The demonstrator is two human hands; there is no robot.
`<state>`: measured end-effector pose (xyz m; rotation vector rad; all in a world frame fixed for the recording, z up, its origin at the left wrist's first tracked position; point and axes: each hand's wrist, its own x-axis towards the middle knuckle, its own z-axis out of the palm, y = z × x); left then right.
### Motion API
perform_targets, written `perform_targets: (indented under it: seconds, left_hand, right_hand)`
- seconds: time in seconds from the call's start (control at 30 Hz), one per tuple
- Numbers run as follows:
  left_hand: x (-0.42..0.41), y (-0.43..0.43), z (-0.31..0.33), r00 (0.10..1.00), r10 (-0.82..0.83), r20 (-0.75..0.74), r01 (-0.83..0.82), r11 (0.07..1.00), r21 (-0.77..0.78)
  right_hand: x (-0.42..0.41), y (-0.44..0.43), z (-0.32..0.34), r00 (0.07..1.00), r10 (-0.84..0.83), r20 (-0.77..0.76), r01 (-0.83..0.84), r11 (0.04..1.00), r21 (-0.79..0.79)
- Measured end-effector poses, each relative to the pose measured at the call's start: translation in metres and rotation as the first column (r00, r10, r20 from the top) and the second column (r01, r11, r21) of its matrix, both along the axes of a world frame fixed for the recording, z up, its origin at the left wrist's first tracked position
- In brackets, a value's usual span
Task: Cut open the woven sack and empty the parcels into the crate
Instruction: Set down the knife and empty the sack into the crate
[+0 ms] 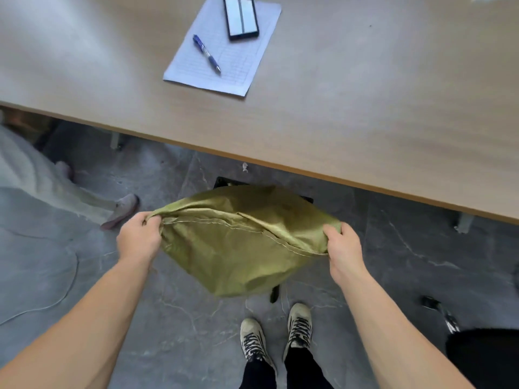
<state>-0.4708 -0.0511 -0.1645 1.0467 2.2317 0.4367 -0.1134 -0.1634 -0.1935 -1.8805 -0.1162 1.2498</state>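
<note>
Nearest the camera, two bare forearms are seen reaching forward from the lower corners, and a pair of pale laced shoes (278, 335) is planted on the grey marbled floor (174, 318) below black trouser legs. The left hand (139, 237) is closed on the left end of the olive-green woven sack (238, 248), its fingers curled tightly around a bunched corner of the fabric. The right hand (343, 245) is clamped in the same way on the right end, the fingers folded over the gathered edge. The sack is held stretched between the two hands above the floor, sagging in the middle, and a stitched seam is seen running across its upper face from one grip to the other. Dark edges of something, partly hidden, show just behind and below the sack; whether it is the crate cannot be told. Off to the left, another person's pale trouser leg and shoe (120, 210) are visible. Farther away, a wooden table (365, 108) spans the view, on which a ruled sheet of paper (238, 68) is laid, with a blue pen (206, 53) and a phone (241, 16) resting on it.
</note>
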Motion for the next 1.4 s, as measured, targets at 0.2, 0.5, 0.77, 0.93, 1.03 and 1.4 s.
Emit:
perform_targets:
  seconds: [0.2,0.5,0.77,0.93,1.03,1.4]
  left_hand:
    - [0.013,0.005,0.056,0.978,0.095,0.186,-0.112,0.99,0.084]
    - [0.003,0.021,0.088,0.951,0.018,0.307,-0.03,0.999,0.033]
    - [-0.002,0.041,0.118,0.93,-0.025,0.366,0.005,0.998,0.056]
    - [0.003,0.057,0.134,0.92,-0.022,0.391,-0.05,0.984,0.172]
    - [-0.003,0.055,0.13,0.932,-0.024,0.362,-0.013,0.995,0.101]
    - [0.001,0.041,0.143,0.897,0.006,0.442,-0.076,0.987,0.14]
  right_hand:
    - [0.005,0.004,0.043,0.998,0.027,0.062,-0.023,0.998,-0.058]
    - [-0.004,-0.001,0.079,0.99,-0.008,0.143,0.017,0.998,-0.062]
    - [-0.02,-0.007,0.111,0.973,-0.139,0.183,0.141,0.99,0.003]
    - [-0.012,0.015,0.135,0.969,-0.187,0.163,0.168,0.978,0.12]
    - [-0.013,0.017,0.138,0.977,-0.176,0.118,0.166,0.982,0.091]
    - [-0.026,0.015,0.143,0.987,-0.144,0.077,0.137,0.987,0.089]
